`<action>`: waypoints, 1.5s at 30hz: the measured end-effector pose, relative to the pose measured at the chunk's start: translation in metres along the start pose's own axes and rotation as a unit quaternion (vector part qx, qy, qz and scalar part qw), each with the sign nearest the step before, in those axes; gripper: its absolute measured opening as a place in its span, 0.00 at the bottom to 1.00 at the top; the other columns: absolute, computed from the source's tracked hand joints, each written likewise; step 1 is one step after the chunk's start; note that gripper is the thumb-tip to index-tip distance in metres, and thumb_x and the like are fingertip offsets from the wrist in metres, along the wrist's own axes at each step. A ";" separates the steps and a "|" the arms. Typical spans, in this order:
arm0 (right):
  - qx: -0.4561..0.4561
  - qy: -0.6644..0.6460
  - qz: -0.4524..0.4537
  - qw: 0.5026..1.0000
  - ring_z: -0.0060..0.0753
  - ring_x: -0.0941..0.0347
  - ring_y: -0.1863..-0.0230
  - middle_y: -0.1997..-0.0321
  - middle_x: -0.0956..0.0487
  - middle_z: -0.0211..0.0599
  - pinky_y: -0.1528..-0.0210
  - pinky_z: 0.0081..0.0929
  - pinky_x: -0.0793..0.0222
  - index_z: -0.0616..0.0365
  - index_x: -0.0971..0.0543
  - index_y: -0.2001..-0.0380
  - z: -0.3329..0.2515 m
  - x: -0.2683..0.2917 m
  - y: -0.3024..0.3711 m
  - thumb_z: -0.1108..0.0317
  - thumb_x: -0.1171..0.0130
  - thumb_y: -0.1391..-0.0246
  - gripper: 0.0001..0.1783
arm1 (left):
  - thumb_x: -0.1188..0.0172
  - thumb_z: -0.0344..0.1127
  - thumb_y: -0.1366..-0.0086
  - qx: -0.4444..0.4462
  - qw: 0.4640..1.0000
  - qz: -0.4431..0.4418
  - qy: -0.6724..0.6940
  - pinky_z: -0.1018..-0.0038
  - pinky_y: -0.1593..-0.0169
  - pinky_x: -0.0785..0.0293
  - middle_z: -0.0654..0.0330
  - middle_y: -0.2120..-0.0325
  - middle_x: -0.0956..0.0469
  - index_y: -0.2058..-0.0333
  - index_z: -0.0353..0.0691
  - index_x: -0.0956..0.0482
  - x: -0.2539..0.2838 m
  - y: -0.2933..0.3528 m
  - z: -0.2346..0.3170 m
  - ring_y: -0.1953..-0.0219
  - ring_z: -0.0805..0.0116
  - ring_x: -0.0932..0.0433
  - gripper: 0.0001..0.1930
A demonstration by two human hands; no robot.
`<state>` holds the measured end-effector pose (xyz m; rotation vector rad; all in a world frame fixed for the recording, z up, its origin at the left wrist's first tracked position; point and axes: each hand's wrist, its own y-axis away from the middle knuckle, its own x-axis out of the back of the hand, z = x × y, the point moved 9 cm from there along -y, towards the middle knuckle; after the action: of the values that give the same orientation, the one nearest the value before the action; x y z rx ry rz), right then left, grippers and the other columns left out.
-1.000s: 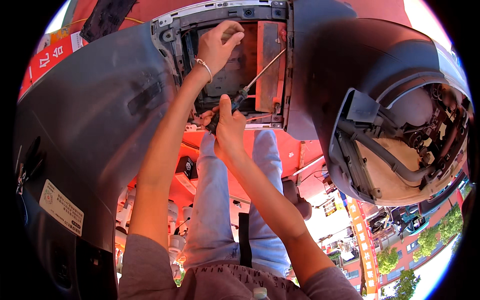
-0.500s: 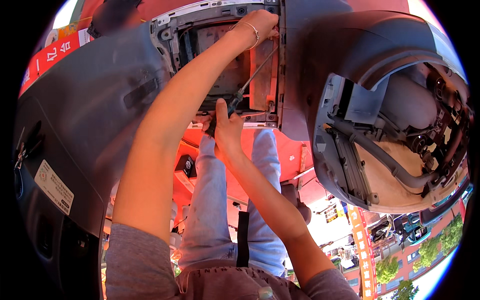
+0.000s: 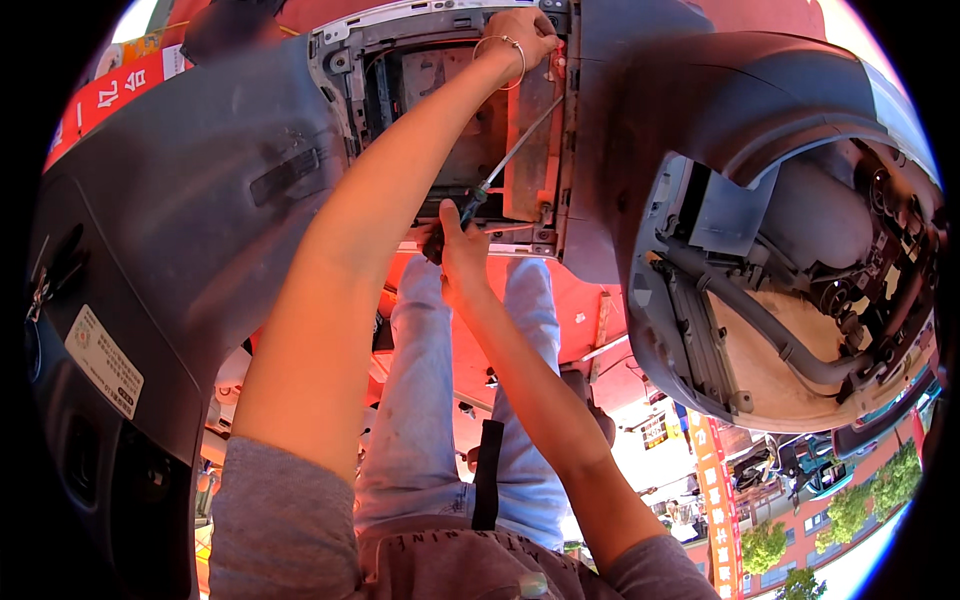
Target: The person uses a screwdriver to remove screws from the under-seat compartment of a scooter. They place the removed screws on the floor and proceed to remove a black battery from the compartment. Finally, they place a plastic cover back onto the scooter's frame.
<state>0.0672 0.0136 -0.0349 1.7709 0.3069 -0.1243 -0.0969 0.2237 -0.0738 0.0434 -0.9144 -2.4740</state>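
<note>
R hand [image 3: 462, 260] keeps fingers closed around the dark handle of a long, thin-shafted metal screwdriver [image 3: 486, 184]. This tool slants over a flat reddish strip [image 3: 530, 185], inside a grey rectangular frame [image 3: 340, 62]. Farther, L hand [image 3: 520, 30] has fingers curled near a small bright-red fitting [image 3: 559, 62]; cannot tell if they pinch smth. Beyond: red floor [image 3: 583, 280] & green leafy trees [image 3: 895, 482].

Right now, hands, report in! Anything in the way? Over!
Right hand gripping screwdriver. Left hand near upper right corner of frame. Left forearm hiding part of opening from view.
</note>
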 end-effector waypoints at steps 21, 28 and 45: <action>-0.190 -0.245 -0.091 0.946 0.13 0.41 0.86 0.79 0.34 0.32 0.82 0.16 0.40 0.60 0.35 0.75 -0.109 -0.048 0.086 0.58 0.50 0.46 0.15 | 0.41 0.38 0.50 -0.088 0.986 0.057 -0.130 0.66 0.62 0.29 0.50 0.70 0.25 0.64 0.38 0.31 0.019 0.123 -0.061 0.68 0.52 0.26 0.16; -0.217 -0.193 -0.076 0.954 0.10 0.42 0.86 0.80 0.34 0.31 0.83 0.13 0.42 0.58 0.34 0.73 -0.121 -0.053 0.094 0.59 0.51 0.45 0.13 | 0.33 0.43 0.58 0.028 0.982 0.098 -0.158 0.63 0.58 0.31 0.43 0.64 0.30 0.51 0.42 0.46 -0.003 0.098 -0.080 0.63 0.45 0.29 0.38; -0.225 -0.134 0.090 0.961 0.13 0.39 0.87 0.75 0.34 0.45 0.85 0.13 0.37 0.65 0.37 0.76 -0.146 -0.072 0.083 0.64 0.55 0.44 0.14 | 0.56 0.43 0.36 0.329 0.882 -0.126 0.312 0.77 0.85 0.43 0.66 0.88 0.39 0.73 0.36 0.32 -0.066 0.249 -0.176 0.89 0.75 0.40 0.15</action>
<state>0.0089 0.1294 0.0938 1.3027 -0.0267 -0.1486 0.1051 -0.0139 -0.0650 1.1751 -1.4377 -1.9991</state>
